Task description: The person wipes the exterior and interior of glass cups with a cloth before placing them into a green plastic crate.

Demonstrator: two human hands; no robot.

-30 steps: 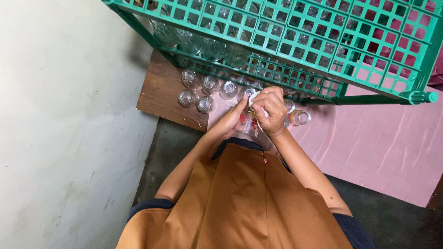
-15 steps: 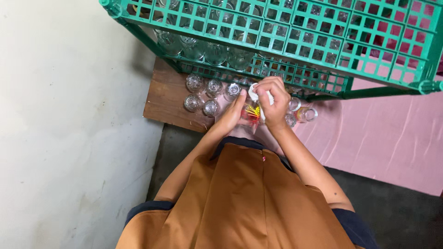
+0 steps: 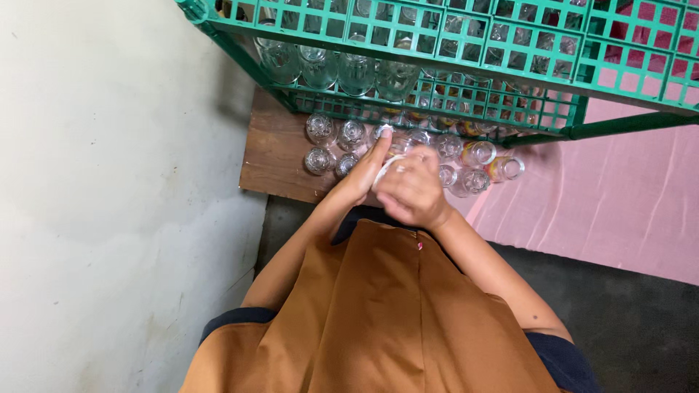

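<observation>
My left hand [image 3: 364, 173] steadies a small clear bottle [image 3: 397, 149] while my right hand [image 3: 411, 191] clenches around it, above glass bottles [image 3: 331, 145] clustered on a wooden board [image 3: 273, 156]

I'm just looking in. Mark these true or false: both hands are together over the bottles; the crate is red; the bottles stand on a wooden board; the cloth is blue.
1. Both hands meet over the bottles: true. The left hand and right hand are together above the clear glass bottles.
2. The crate is red: false. The plastic crate is green.
3. The bottles stand on a wooden board: true.
4. The cloth is blue: false. The cloth is pink.
</observation>
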